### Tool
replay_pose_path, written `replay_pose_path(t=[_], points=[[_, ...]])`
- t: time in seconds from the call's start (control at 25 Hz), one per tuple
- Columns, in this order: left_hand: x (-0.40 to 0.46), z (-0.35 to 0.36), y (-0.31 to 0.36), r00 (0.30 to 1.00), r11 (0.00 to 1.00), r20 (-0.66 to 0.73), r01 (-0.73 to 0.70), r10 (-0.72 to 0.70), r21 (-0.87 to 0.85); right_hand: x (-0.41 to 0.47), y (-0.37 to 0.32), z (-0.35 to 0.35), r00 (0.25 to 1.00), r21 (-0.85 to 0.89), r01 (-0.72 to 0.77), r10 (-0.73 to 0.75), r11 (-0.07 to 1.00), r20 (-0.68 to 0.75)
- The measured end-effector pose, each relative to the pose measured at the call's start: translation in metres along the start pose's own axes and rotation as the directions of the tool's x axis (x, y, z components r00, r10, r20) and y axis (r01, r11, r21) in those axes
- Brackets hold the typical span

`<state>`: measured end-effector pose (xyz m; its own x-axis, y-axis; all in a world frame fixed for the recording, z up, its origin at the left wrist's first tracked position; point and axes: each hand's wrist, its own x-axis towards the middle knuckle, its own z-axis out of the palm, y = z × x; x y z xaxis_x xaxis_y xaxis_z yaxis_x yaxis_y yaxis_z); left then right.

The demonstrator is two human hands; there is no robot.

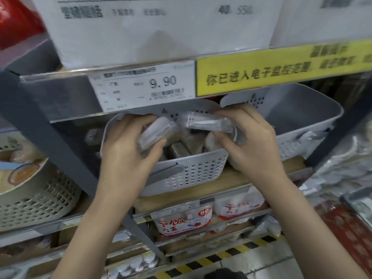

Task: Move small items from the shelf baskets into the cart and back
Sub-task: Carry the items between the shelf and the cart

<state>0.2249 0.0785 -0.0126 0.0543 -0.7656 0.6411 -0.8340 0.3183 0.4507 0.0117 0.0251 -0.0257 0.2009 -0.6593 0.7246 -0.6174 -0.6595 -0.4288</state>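
The pale grey plastic basket with rows of small square holes [193, 170] holds olive-brown packets [178, 151], while the clear plastic packs [155, 131] above it show whitish glints, and the larger pale grey plastic basket beside it [302, 117] has the same perforated pattern. A white paper price tag with black digits [143, 85] sits next to a bright yellow sign strip with black characters [281, 67]. Lower down, white pouches with red lettering [181, 222] hang above a floor strip of yellow and black diagonal stripes [231, 256], and a cream latticed basket [38, 198] stands at the left.
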Motion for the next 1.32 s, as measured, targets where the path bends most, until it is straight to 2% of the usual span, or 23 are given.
replay_pose_path(t=[0.12, 0.28, 0.4, 0.56, 0.72, 0.88, 1.08, 1.2, 1.32], points=[[-0.005, 0.009, 0.029, 0.997, 0.986, 0.01, -0.078, 0.08, -0.147, -0.03, 0.003, -0.035, 0.994, -0.005, -0.043, 0.042, 0.999, -0.1], [-0.015, 0.05, 0.085, 0.972, 0.908, 0.143, -0.116, 0.187, -0.402, -0.087, 0.02, -0.096, 0.952, -0.006, -0.244, 0.239, 0.97, -0.192], [-0.027, 0.1, 0.133, 0.928, 0.846, 0.261, -0.096, 0.267, -0.524, -0.138, 0.041, -0.149, 0.877, -0.04, -0.423, 0.398, 0.905, -0.27], [-0.052, 0.177, 0.215, 0.847, 0.78, 0.405, -0.018, 0.344, -0.626, -0.215, 0.069, -0.228, 0.726, -0.052, -0.637, 0.575, 0.77, -0.377], [-0.082, 0.253, 0.291, 0.746, 0.758, 0.554, 0.101, 0.371, -0.644, -0.289, 0.1, -0.297, 0.539, -0.046, -0.803, 0.693, 0.594, -0.479], [-0.111, 0.31, 0.344, 0.65, 0.755, 0.664, 0.206, 0.37, -0.622, -0.349, 0.136, -0.337, 0.407, -0.031, -0.894, 0.782, 0.447, -0.472], [-0.119, 0.37, 0.371, 0.528, 0.81, 0.774, 0.246, 0.348, -0.532, -0.378, 0.179, -0.35, 0.305, 0.039, -0.935, 0.857, 0.352, -0.416], [-0.104, 0.415, 0.387, 0.48, 0.827, 0.824, 0.299, 0.301, -0.475, -0.38, 0.217, -0.354, 0.245, 0.109, -0.948, 0.901, 0.3, -0.357], [-0.088, 0.483, 0.408, 0.431, 0.836, 0.868, 0.359, 0.245, -0.414, -0.383, 0.262, -0.364, 0.18, 0.147, -0.958, 0.915, 0.246, -0.361]])
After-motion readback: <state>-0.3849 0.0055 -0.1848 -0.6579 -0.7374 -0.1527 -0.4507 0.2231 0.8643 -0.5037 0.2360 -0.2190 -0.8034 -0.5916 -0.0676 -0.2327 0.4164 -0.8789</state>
